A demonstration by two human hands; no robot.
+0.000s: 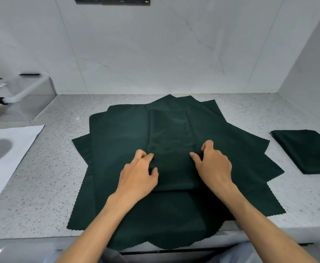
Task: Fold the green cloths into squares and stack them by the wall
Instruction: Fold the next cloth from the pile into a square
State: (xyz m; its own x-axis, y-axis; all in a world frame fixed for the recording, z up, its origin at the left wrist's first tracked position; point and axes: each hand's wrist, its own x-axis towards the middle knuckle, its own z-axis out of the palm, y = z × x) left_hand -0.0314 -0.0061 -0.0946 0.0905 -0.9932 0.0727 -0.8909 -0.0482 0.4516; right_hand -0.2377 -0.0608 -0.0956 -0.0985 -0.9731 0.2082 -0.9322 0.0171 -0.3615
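Both hands, left [138, 172] and right [213, 164], pinch a folded cloth [171, 149] atop spread cloths [117, 141]; another folded square [307, 150] lies right.

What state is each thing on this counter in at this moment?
Folded strip: folded narrow, lying on the spread cloths, gripped at both sides.
Spread cloths: unfolded, fanned in an overlapping pile.
Folded cloth: folded, lying flat by the right wall.
Left hand: fingers curled on the strip's left edge.
Right hand: fingers curled on its right edge.
Paper: flat.

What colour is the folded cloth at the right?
Dark green, plain, no pattern: the folded cloth, clearest in the head view.
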